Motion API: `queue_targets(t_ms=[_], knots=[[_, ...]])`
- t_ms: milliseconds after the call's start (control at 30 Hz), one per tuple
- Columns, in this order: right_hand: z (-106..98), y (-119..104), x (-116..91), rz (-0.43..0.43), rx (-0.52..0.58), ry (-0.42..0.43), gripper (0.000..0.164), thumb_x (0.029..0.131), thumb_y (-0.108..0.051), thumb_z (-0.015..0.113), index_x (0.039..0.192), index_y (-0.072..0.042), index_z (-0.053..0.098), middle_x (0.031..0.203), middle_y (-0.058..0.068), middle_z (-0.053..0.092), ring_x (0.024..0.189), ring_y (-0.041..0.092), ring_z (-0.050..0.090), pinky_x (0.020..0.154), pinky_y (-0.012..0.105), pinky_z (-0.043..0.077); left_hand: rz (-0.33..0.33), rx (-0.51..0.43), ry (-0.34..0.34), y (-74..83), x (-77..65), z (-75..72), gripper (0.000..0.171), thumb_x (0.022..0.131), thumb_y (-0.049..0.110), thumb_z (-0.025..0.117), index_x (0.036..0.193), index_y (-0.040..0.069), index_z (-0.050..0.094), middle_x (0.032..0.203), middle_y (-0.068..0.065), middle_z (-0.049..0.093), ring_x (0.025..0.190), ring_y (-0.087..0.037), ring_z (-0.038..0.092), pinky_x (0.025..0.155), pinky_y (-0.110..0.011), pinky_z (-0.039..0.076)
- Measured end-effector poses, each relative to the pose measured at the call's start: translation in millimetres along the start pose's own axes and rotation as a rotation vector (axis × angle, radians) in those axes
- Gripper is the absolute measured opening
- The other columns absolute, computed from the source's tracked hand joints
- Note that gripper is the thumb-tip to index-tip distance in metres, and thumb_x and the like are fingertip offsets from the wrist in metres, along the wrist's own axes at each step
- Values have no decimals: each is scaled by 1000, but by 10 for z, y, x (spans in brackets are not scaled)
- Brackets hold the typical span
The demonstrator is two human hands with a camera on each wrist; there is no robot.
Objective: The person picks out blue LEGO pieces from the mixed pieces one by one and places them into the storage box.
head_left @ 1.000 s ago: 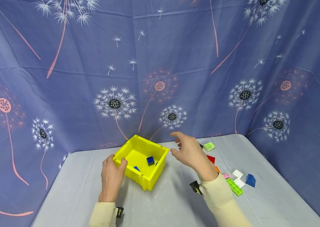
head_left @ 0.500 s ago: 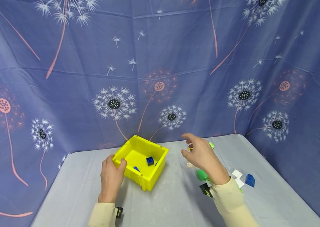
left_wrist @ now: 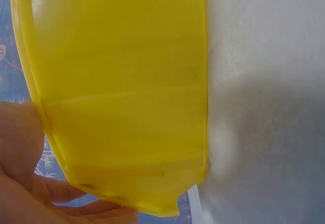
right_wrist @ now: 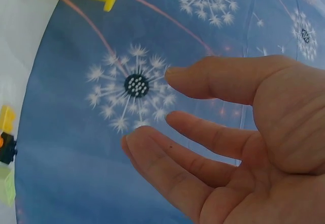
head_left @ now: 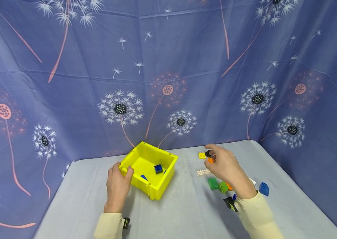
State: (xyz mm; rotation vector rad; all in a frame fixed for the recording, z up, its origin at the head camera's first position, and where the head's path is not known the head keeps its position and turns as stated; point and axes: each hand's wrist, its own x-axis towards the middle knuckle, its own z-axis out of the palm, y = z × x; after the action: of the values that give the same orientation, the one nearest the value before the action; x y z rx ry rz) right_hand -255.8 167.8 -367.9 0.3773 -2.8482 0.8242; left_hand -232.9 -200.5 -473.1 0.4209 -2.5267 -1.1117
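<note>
Over toward the table's point(head_left: 81, 196) left, the person's left hand point(head_left: 119, 186) grips the yellow bin point(head_left: 166, 184) by its left corner, with a dark blue brick point(head_left: 158, 169) lying inside. To the right, the right hand point(head_left: 227, 167) is empty, thumb and fingers apart, near scattered bricks: a yellow brick point(head_left: 202, 155) on the far side, a green brick point(head_left: 212, 183) nearer.

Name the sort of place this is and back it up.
Probably a makeshift indoor tabletop booth: a dandelion-print curtain hangs behind and beside a table with a pale top, and toy building bricks lie near a yellow bin.
</note>
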Motion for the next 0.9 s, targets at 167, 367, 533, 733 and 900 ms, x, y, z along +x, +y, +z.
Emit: queue_targets(t_ms=[167,367,533,733,900], knots=[[-40,133,-41,10,-29,5,53,89,-18,73,139,-7,61,119,17,72,101,33,70,83,51,58,4,-1,10,9,-1,-4,66,102,39,55,149,-6,43,147,-30,44,125,-48,52,103,-63,41],[-89,305,-96,23,-51,7,51,90,-19,73,138,-8,61,118,17,72,103,35,71,82,53,58,-1,2,12,10,-4,4,66,101,39,54,148,-6,43,147,-30,44,125,-48,53,103,-63,41],[-141,450,-161,61,-71,-21,53,90,-22,74,139,-7,61,120,19,71,103,36,69,83,55,57,-2,2,11,5,-10,17,66,102,40,54,149,-5,43,147,-30,44,125,-48,53,103,-63,41],[-216,626,-198,83,-99,-53,52,91,-24,75,138,-5,61,120,23,70,103,40,69,81,57,56,-3,6,18,0,-3,29,66,102,41,54,148,-5,44,145,-30,45,123,-47,53,103,-62,42],[-264,787,-232,112,-122,-60,53,91,-25,75,137,-3,61,121,26,69,103,42,67,80,58,55,4,-1,16,-7,4,30,66,102,41,53,148,-5,43,145,-30,44,124,-47,53,104,-63,41]])
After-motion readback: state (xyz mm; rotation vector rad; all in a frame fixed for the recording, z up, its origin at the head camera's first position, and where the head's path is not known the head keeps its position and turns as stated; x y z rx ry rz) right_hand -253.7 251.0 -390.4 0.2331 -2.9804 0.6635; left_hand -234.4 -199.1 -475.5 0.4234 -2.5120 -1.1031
